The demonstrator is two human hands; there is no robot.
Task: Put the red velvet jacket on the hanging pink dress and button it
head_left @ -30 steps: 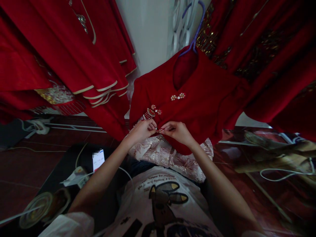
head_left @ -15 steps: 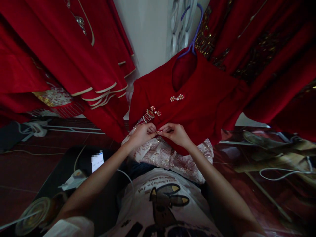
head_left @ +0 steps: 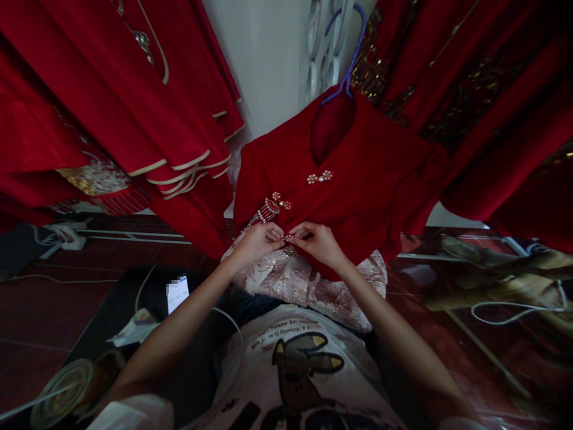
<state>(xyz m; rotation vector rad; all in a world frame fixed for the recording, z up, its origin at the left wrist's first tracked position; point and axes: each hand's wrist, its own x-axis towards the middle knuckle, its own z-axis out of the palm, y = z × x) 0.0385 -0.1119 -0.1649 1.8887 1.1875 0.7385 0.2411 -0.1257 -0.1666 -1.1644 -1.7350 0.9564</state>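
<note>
A red garment with an open round neckline spreads over my lap, a purple hanger in its collar. At its lower front, my left hand and my right hand meet fingertip to fingertip. Both are closed in a pinch on a small beaded clasp, one from each side; the fingers partly cover it. Above it sit a flower-shaped beaded clasp and, to the left, a tasselled beaded ornament. Pale shiny patterned fabric lies beneath the garment.
Red garments with pale trim hang at left, and sequinned red ones at right. A black surface at left carries a lit phone, a white crumpled packet and a lidded cup. A white cable lies at right.
Both hands keep their pinch at the same spot, with only slight finger movement. The whole view has shifted a little.
</note>
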